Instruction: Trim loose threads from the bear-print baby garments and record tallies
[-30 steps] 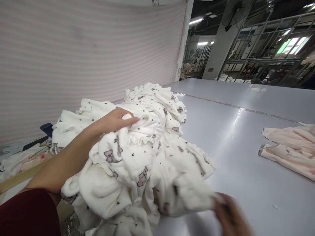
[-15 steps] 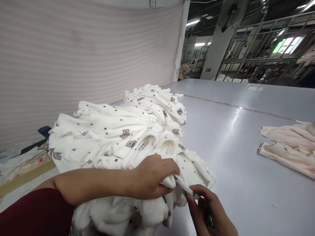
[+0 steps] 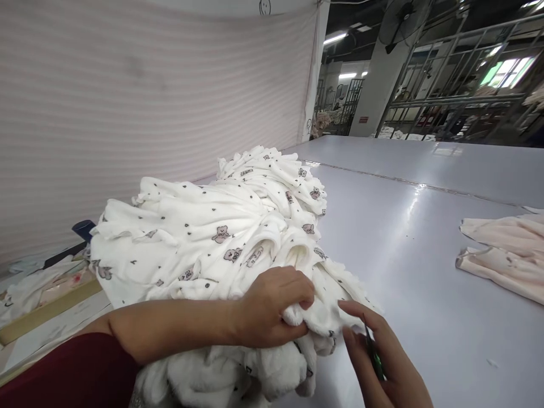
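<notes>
Moved since half a second ago: right hand (image 3: pixel 395 365) has let go of the cloth edge it was pinching and drawn a little to the right; left hand (image 3: pixel 270 309) has kept its place and its hold.
Left hand: fingers closed around a bunched fold of a white garment (image 3: pixel 319 322), a white bit of it bulging out by the thumb; forearm comes in from the left, out of a maroon sleeve (image 3: pixel 76 368).
Right hand: thumb and forefinger spread a little apart, no cloth between them; a small green tool (image 3: pixel 375 358) with a thin dark point held within the hand. Forefinger tip close to the garment's right edge; contact cannot be told.
White garment: near side of the pile, between the hands, its free edge hanging over toward the right hand.
Pile: heaped white garments (image 3: pixel 191 204) printed with grey bears and dark specks, ruffled at the far end, on the left of the tabletop (image 3: pixel 425 266).
Pale pink garment: lying flat at far right (image 3: pixel 505 266), well apart from the pile.
Scrap: small pale bit (image 3: pixel 493 363), near right on the tabletop.
Striped curtain: pale pink cloth (image 3: pixel 148 102), hanging behind the pile, far left.
</notes>
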Motion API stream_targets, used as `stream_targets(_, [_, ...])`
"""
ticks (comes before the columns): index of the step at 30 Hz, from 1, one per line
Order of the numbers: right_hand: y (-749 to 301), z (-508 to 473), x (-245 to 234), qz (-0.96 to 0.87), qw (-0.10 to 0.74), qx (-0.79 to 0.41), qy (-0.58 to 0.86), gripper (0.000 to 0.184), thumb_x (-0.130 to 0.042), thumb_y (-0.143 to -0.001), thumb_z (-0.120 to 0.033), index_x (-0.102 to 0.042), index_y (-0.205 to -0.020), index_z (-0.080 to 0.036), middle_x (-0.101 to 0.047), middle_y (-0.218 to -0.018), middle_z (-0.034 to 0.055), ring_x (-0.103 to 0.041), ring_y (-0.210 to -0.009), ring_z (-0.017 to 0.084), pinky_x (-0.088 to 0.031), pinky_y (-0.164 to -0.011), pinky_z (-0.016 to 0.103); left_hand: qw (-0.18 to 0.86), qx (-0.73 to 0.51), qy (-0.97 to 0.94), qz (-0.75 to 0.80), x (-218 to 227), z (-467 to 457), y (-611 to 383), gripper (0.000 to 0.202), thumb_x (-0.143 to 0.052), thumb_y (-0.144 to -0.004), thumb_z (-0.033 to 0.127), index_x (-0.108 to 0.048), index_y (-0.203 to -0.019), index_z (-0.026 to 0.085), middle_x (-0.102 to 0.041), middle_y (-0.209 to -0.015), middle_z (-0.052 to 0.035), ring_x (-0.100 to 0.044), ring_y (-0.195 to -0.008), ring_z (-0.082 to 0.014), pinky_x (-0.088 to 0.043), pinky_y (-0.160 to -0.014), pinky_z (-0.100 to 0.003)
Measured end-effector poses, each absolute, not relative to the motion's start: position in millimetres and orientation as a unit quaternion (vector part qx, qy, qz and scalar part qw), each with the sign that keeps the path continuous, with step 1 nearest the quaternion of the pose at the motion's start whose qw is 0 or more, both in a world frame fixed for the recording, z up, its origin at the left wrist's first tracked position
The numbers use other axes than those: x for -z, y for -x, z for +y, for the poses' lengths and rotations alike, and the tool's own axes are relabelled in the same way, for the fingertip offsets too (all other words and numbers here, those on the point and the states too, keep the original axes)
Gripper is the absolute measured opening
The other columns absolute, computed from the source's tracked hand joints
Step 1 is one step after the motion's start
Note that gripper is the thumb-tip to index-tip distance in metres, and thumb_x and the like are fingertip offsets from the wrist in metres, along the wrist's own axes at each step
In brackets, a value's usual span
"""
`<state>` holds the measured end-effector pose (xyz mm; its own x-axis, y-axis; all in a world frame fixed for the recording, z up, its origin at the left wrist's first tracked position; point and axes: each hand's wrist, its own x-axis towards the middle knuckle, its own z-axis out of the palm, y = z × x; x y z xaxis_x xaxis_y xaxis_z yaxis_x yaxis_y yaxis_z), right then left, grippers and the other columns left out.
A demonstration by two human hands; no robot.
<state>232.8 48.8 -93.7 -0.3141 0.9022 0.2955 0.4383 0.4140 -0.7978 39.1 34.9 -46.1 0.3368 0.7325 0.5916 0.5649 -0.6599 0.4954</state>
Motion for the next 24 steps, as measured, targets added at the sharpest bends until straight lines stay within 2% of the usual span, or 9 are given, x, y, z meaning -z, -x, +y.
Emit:
stream_targets(2, [-239, 69, 105, -0.799, 0.324, -0.289, 0.417, 0.027, -0.037, -0.092, -0.043, -0.047, -0.114, -0.031, -0.063, -0.102, -0.0003, -0.063, -0.079, 0.012, -0.049, -0.065, 0.018, 0.200, -0.412, -0.806, 0.376, 35, 39, -34, 0.013, -0.049, -0.066, 0.013, -0.038, -0.069, 0.019, -0.062, -0.087, -0.0074, -0.053, -0.077, -0.0169, -0.044, -0.072, -0.030])
stream_targets(5, [-249, 95, 124, -0.816, 0.285, -0.269, 0.424, 0.020, -0.042, -0.090, -0.042, -0.055, -0.104, -0.034, -0.066, -0.087, -0.0054, -0.057, -0.053, 0.011, -0.044, -0.052, 0.022, 0.384, -0.414, -0.715, 0.412, 9, 48, -7, 0.012, -0.049, -0.060, 0.014, -0.039, -0.064, 0.019, -0.059, -0.070, -0.0024, -0.049, -0.062, -0.0131, -0.042, -0.060, -0.026])
stream_targets(8, [-258, 107, 138, -0.814, 0.322, -0.245, 0.417, 0.015, -0.042, -0.088, -0.038, -0.055, -0.092, -0.031, -0.063, -0.086, -0.0050, -0.051, -0.049, 0.010, -0.040, -0.051, 0.024, 0.453, -0.425, -0.653, 0.434, -20, 52, 28, 0.011, -0.043, -0.054, 0.015, -0.036, -0.061, 0.020, -0.051, -0.056, 0.0015, -0.041, -0.049, -0.0108, -0.036, -0.048, -0.023])
stream_targets(11, [-262, 103, 144, -0.789, 0.413, -0.215, 0.400, 0.008, -0.044, -0.086, -0.030, -0.052, -0.089, -0.027, -0.057, -0.088, -0.0011, -0.051, -0.060, 0.011, -0.040, -0.055, 0.023, 0.507, -0.222, -0.708, 0.439, -36, 45, 38, 0.008, -0.045, -0.057, 0.016, -0.044, -0.065, 0.020, -0.052, -0.053, 0.0017, -0.045, -0.048, -0.0127, -0.038, -0.048, -0.024])
stream_targets(13, [-259, 97, 145, -0.763, 0.478, -0.197, 0.388, 0.007, -0.048, -0.085, -0.022, -0.050, -0.091, -0.026, -0.055, -0.086, -0.0001, -0.050, -0.062, 0.011, -0.039, -0.055, 0.021, 0.463, -0.032, -0.741, 0.486, -35, 38, 25, 0.008, -0.053, -0.066, 0.025, -0.051, -0.071, 0.020, -0.056, -0.059, 0.0007, -0.050, -0.053, -0.0149, -0.039, -0.050, -0.025])
stream_targets(15, [-253, 90, 142, -0.739, 0.537, -0.194, 0.358, 0.014, -0.050, -0.084, -0.015, -0.049, -0.094, -0.026, -0.054, -0.086, 0.0003, -0.052, -0.066, 0.011, -0.041, -0.056, 0.020, 0.363, 0.055, -0.754, 0.544, -27, 32, 4, 0.023, -0.057, -0.071, 0.040, -0.055, -0.085, 0.022, -0.060, -0.069, -0.0003, -0.053, -0.059, -0.0167, -0.039, -0.051, -0.025])
stream_targets(19, [-236, 77, 129, -0.718, 0.581, -0.234, 0.304, 0.016, -0.051, -0.083, -0.013, -0.050, -0.092, -0.026, -0.056, -0.085, 0.0000, -0.055, -0.068, 0.011, -0.044, -0.054, 0.019, 0.228, -0.056, -0.785, 0.573, -6, 29, -28, 0.052, -0.057, -0.075, 0.054, -0.046, -0.115, 0.023, -0.062, -0.092, -0.0023, -0.059, -0.074, -0.0178, -0.044, -0.063, -0.026])
stream_targets(21, [-228, 70, 120, -0.708, 0.574, -0.257, 0.322, 0.011, -0.050, -0.084, -0.015, -0.050, -0.089, -0.025, -0.055, -0.082, -0.0011, -0.053, -0.063, 0.010, -0.043, -0.052, 0.018, 0.190, -0.117, -0.807, 0.546, 5, 30, -36, 0.054, -0.058, -0.075, 0.055, -0.046, -0.116, 0.022, -0.062, -0.099, -0.0031, -0.060, -0.080, -0.0175, -0.045, -0.070, -0.025])
stream_targets(24, [-218, 59, 108, -0.692, 0.545, -0.280, 0.381, 0.007, -0.051, -0.083, -0.018, -0.050, -0.085, -0.025, -0.055, -0.077, -0.0034, -0.049, -0.057, 0.008, -0.037, -0.047, 0.017, 0.139, -0.140, -0.828, 0.524, 23, 32, -44, 0.052, -0.056, -0.077, 0.057, -0.050, -0.113, 0.020, -0.063, -0.095, -0.0035, -0.060, -0.078, -0.0181, -0.044, -0.064, -0.024])
